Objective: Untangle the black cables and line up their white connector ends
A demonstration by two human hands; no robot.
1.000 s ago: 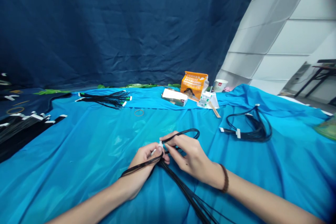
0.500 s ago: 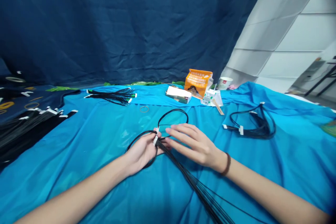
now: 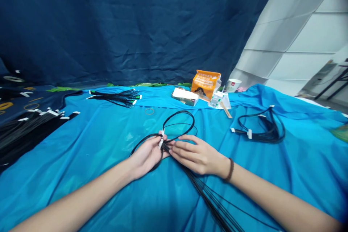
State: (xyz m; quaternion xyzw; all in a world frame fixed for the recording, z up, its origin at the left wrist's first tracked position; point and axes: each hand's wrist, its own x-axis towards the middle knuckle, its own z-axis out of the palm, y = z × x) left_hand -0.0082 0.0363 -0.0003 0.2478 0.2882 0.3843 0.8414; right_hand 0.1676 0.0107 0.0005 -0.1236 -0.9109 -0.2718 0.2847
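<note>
A bundle of thin black cables (image 3: 208, 197) runs from the front edge up to my hands, where part of it curves into a loop (image 3: 194, 119) beyond them and another loop bends round at the left. My left hand (image 3: 146, 156) is closed on the bundle from beneath, beside a white connector (image 3: 161, 140) that stands up at its fingertips. My right hand (image 3: 199, 155), with a brown band at the wrist, has its curled fingers round the cables just right of that connector. Its fingertips are partly hidden behind the bundle.
Coiled black cables (image 3: 268, 136) with white connectors lie at the right. More cable bundles lie at the far left (image 3: 29, 128) and back left (image 3: 115, 97). Behind stand a tissue-like box (image 3: 185, 96), an orange bag (image 3: 206, 84) and a paper cup (image 3: 233, 85). A rubber band (image 3: 149, 111) lies on the blue cloth.
My left hand has turned palm up, and the white connector now shows. My right hand has left the upper loop and moved down onto the cables near the connector. The view shifted slightly.
</note>
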